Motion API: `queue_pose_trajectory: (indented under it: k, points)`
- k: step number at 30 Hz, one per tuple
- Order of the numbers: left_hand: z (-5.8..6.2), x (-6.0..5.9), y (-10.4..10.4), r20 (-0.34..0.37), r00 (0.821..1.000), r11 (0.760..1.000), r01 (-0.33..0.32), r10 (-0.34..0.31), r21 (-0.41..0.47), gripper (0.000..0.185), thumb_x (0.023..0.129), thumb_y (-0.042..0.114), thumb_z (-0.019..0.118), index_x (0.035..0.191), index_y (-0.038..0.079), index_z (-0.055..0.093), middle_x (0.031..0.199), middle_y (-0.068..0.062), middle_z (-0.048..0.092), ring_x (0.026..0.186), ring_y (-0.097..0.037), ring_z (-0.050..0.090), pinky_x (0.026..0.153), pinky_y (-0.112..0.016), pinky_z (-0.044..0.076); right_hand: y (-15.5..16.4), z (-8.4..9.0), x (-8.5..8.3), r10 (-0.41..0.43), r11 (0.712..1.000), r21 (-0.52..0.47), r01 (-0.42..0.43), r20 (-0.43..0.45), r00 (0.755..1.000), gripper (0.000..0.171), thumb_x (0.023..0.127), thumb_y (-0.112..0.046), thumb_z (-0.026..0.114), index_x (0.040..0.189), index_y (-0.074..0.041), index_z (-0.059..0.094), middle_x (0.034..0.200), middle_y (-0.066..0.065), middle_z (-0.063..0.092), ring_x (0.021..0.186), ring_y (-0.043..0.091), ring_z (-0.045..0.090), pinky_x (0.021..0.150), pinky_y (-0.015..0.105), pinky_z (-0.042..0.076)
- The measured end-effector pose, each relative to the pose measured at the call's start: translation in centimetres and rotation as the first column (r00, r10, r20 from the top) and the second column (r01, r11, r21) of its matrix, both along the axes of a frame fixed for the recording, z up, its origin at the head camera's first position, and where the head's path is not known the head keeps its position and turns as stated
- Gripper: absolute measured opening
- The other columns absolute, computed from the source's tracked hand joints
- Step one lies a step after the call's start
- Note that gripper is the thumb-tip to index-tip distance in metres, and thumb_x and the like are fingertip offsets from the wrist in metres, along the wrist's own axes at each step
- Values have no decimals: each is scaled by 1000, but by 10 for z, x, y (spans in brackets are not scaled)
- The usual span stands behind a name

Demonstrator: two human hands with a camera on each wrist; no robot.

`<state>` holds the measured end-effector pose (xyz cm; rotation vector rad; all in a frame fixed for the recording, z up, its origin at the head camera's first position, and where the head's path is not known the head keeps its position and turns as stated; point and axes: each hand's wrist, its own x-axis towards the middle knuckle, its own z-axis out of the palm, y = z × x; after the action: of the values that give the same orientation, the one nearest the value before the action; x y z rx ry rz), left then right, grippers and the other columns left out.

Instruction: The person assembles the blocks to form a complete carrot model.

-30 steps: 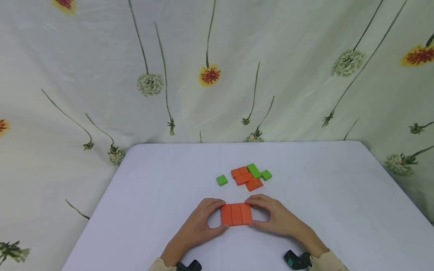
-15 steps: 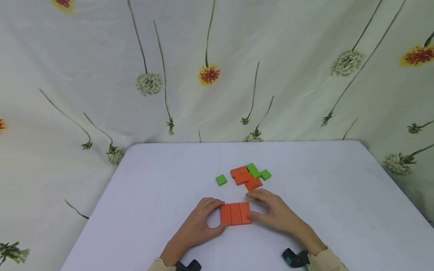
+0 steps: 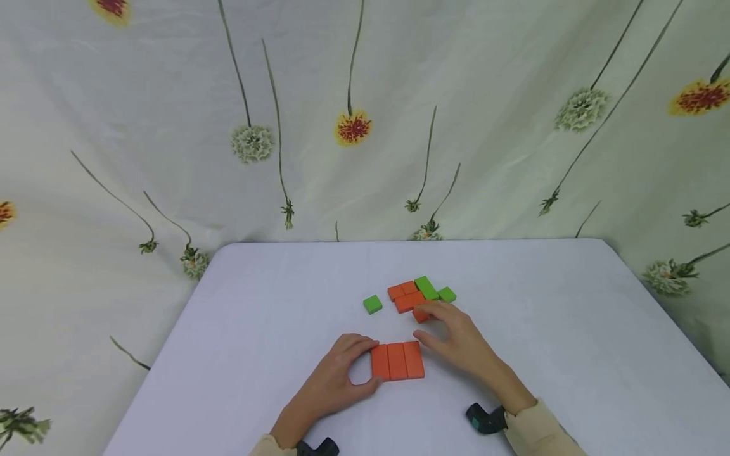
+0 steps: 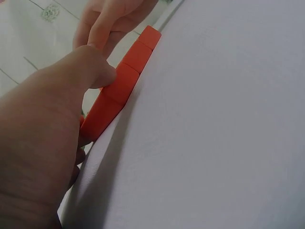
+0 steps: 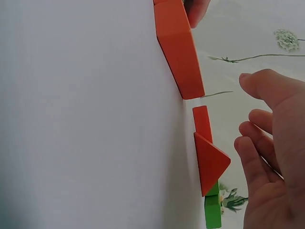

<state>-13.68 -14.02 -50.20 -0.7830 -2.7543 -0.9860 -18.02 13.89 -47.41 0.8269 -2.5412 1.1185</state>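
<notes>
Three orange wooden blocks (image 3: 397, 361) lie side by side in a row on the white table. At the row's left end, my left hand (image 3: 336, 373) pinches the end block (image 4: 101, 114) between thumb and fingers, the thumb on its near side. My right hand (image 3: 464, 345) hovers beyond the row with thumb and fingers spread. Its fingertips overlap an orange block (image 3: 421, 315) in the head view and partly hide it. From the right wrist, those fingers (image 5: 252, 157) show apart from this block (image 5: 211, 162), which presents a triangular face.
Behind the row is a loose cluster of more orange blocks (image 3: 409, 302), a longer green block (image 3: 426, 288) and a small green block (image 3: 447, 294). Another small green block (image 3: 373, 304) lies left of the cluster. A flowered cloth (image 3: 365, 177) hangs behind the table (image 3: 274, 291).
My right hand has let go of the row's right end and moved away from me to the nearest orange block of the cluster. The left hand and the row have stayed put.
</notes>
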Motion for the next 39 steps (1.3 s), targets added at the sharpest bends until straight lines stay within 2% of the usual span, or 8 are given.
queue_pose_trajectory:
  k: [6,14,22,27,33,39]
  points:
    - [1,-1,0,8,1000,1000,-1,1,-1,52,87,34,82,133,16,67,129,7,62,123,-10,54,105,-35,54,-5,5,-13,-75,997,22,76,-40,996,43,86,-14,84,125,-5,69,121,9,71,111,26,67,93,45,60]
    - [0,0,1,-1,1000,1000,5,-5,10,52,86,33,83,132,16,67,128,8,62,123,-10,55,105,-35,53,-17,8,-36,-160,985,74,158,26,987,42,88,-16,83,126,-6,71,123,9,72,110,26,62,90,43,59]
    - [-3,0,0,-6,1000,1000,2,-2,-12,52,86,35,83,132,18,66,128,10,61,123,-10,54,106,-34,53,-30,11,-51,-177,976,145,165,80,981,40,91,-17,79,128,-5,70,126,11,71,121,32,60,103,48,54]
    - [-2,2,-1,5,1000,1000,-1,1,-4,51,86,34,83,132,19,66,127,11,61,122,-9,54,106,-33,53,-39,11,-59,-213,959,212,187,106,971,41,92,-21,78,130,-5,69,129,11,70,123,31,58,102,45,55]
    - [-5,1,-2,-48,999,1000,9,-8,20,51,84,32,85,130,18,67,125,11,62,120,-8,55,104,-32,53,-49,11,-64,-261,929,301,216,118,958,44,93,-28,77,131,-9,68,130,8,69,126,30,55,101,42,55]
    - [-5,0,-2,-80,997,1000,11,-9,18,50,83,31,85,129,18,68,125,11,62,119,-8,55,103,-32,54,-55,10,-70,-279,916,333,222,133,951,43,93,-29,76,132,-10,69,131,8,69,126,29,53,98,41,56]
